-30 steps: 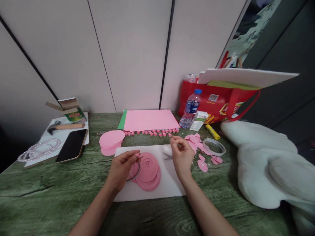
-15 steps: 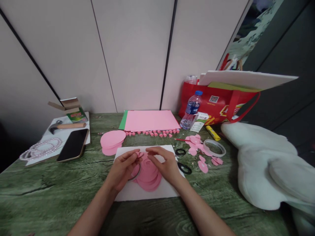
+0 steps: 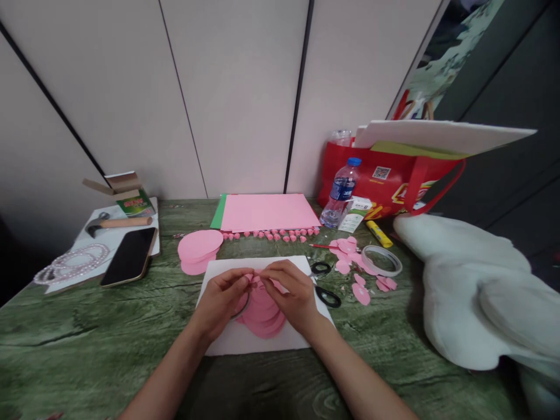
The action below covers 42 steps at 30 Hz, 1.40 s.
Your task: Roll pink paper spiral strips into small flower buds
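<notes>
My left hand (image 3: 219, 302) pinches a small pink paper piece (image 3: 254, 279) at its fingertips, and a ring-shaped roll (image 3: 245, 307) shows beside its palm. My right hand (image 3: 294, 293) has its thumb and fingers closed at the same piece, close to the left fingertips. Under both hands, overlapping pink paper rounds (image 3: 262, 324) lie on a white sheet (image 3: 223, 344). Just right of the sheet are the black handles of scissors (image 3: 328, 296); their blades are mostly hidden.
Pink sheets (image 3: 269, 213) and small pink roses (image 3: 284, 236) lie behind. Pink ovals (image 3: 199, 248), a phone (image 3: 130, 256) and a hammer (image 3: 122, 223) are left. A tape roll (image 3: 381, 261), glue stick (image 3: 378, 233), bottle (image 3: 342, 192), red bag (image 3: 394, 181) and white cushion (image 3: 472, 291) are right.
My right hand has moved left and its fingers have closed at the small pink piece, beside my left fingertips. The view has shifted slightly.
</notes>
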Tool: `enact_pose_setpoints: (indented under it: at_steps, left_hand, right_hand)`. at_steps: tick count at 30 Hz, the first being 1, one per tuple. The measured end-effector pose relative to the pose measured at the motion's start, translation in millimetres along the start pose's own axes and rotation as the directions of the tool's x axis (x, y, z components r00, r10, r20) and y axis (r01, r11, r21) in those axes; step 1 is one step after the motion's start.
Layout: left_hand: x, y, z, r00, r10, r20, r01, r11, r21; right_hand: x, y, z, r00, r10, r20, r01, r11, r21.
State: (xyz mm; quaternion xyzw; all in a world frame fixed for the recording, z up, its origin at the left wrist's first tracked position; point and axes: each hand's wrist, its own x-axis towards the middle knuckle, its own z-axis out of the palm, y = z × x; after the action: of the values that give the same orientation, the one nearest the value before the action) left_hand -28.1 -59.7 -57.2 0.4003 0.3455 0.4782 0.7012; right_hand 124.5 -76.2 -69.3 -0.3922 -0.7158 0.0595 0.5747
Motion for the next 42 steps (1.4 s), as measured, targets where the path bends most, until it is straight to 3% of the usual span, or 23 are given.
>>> enact_pose_setpoints:
  at_steps: [4, 13, 25, 37, 42]
  left_hand:
    - [0.5, -0.9, -0.9, 1.000, -0.006, -0.001, 0.006, 1.000, 0.007]
    - [1.6, -1.7, -2.3, 0.998, -0.006, -0.061, 0.004, 0.999, -0.036]
    - [3.8, -2.0, -3.2, 0.993, -0.043, -0.111, 0.033, 0.996, -0.087]
    - [4.8, -3.3, -5.7, 0.988, -0.067, -0.142, 0.048, 0.990, -0.135]
    - [5.8, -4.1, -6.1, 0.986, -0.076, -0.147, 0.054, 0.988, -0.146]
  right_hand:
    - [-0.5, -0.9, 0.7, 1.000, 0.000, 0.016, 0.000, 1.000, -0.010]
    - [-1.0, 0.2, 1.8, 0.989, 0.136, 0.065, -0.133, 0.990, -0.045]
    - [-3.6, 1.8, 3.6, 0.985, 0.129, 0.114, -0.126, 0.991, -0.038]
    - [-9.9, -1.8, 9.1, 0.952, 0.132, 0.277, -0.113, 0.990, -0.083]
    - [-9.2, -3.5, 10.2, 0.973, 0.090, 0.215, -0.076, 0.994, -0.072]
